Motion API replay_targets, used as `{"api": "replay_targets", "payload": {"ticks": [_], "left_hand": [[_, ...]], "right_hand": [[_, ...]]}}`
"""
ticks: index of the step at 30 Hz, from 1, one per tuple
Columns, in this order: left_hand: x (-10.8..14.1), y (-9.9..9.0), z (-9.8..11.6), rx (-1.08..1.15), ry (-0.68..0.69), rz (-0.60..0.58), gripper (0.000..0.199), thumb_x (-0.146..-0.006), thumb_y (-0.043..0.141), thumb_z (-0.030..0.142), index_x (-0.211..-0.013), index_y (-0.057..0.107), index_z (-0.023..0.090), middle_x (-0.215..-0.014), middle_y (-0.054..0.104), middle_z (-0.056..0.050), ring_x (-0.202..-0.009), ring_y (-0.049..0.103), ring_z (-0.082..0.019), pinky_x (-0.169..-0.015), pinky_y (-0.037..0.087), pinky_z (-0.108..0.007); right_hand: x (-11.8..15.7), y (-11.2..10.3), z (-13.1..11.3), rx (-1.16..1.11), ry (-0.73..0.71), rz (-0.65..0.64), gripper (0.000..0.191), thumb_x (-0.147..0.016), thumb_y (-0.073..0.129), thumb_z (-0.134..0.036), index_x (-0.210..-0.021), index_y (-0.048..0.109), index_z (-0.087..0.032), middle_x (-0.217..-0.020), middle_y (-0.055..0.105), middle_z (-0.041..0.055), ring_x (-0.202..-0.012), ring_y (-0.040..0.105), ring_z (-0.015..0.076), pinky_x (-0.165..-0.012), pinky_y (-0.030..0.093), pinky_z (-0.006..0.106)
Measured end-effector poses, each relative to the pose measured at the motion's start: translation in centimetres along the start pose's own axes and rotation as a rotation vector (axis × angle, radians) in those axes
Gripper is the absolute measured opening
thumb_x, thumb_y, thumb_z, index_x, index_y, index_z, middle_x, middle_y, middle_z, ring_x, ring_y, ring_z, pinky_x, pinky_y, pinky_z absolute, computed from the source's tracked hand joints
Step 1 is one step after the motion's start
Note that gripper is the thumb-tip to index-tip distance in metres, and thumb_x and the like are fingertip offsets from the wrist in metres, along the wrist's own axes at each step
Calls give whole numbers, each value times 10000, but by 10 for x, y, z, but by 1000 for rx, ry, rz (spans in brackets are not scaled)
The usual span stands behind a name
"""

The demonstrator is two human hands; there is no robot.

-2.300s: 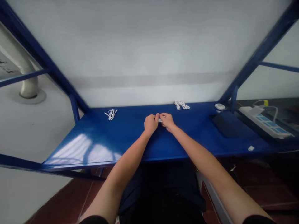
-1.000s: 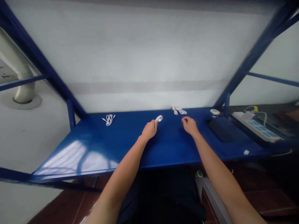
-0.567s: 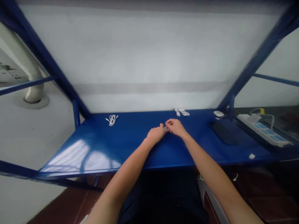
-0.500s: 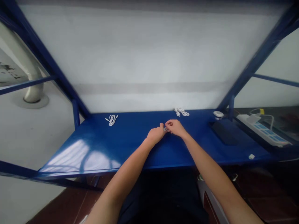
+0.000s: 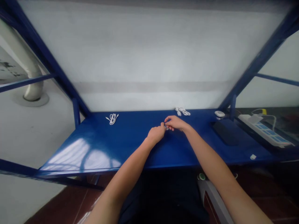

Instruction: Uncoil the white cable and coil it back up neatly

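Head view: the left hand (image 5: 155,134) and right hand (image 5: 175,123) are together, their fingertips clamped from both sides on a small white cable connector (image 5: 166,127), a two-handed pinch that steadies the tiny piece between them. Both forearms reach over a blue steel workbench (image 5: 126,152). A coiled white cable (image 5: 112,119) lies well left, and a second coiled white cable (image 5: 182,111) lies near the back edge. Farther right are a small white round device (image 5: 219,114), a black pad (image 5: 225,133) and a white power strip (image 5: 265,134).
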State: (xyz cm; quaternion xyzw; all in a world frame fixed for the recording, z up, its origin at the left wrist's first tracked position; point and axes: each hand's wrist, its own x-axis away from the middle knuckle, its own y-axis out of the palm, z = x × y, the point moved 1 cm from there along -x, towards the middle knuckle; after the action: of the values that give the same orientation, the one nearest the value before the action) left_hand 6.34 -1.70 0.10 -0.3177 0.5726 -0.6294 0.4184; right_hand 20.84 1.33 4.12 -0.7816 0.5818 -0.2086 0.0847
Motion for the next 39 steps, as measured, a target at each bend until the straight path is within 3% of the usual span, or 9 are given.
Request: {"api": "replay_targets", "payload": {"ticks": [12,21,28,32,39], "left_hand": [[1,-5,-7,102,25,-25,378,-1010,242,365,-1185,496,146,-1015,692,-171,-931,683,-297,-748,491,-366],[-4,-4,-17,346,5,7,384,-992,294,340,-975,631,158,-960,698,-158,-889,665,-257,-727,453,-311],[-12,0,-23,676,79,68,399,-961,340,310,-693,588,150,-658,610,-35,-611,536,-142,-594,372,-241],[-13,-2,-24,904,-52,-12,382,-932,405,319,-595,492,162,-529,465,26,-468,387,-86,-483,289,-224],[-8,-10,-19,1251,-332,-169,337,-949,436,373,-698,508,161,-484,351,64,-358,262,-48,-369,175,-193]], "right_hand": [[6,-7,-2,43,-50,-208,189,-731,699,-170,-872,575,-166,-557,616,-22,-461,548,99,-388,423,183],[7,-1,21,-141,-224,-134,180,-741,719,-254,-828,585,-172,-638,658,3,-548,595,101,-499,503,205],[8,3,30,-119,-340,-8,144,-748,676,-260,-843,621,-167,-706,676,21,-578,612,112,-570,530,247],[8,9,32,30,-402,66,142,-785,618,-270,-882,656,-173,-738,682,32,-594,616,134,-562,523,265],[13,16,35,291,-568,115,324,-756,657,-260,-1070,641,-180,-815,645,30,-655,582,142,-622,504,286]]}}
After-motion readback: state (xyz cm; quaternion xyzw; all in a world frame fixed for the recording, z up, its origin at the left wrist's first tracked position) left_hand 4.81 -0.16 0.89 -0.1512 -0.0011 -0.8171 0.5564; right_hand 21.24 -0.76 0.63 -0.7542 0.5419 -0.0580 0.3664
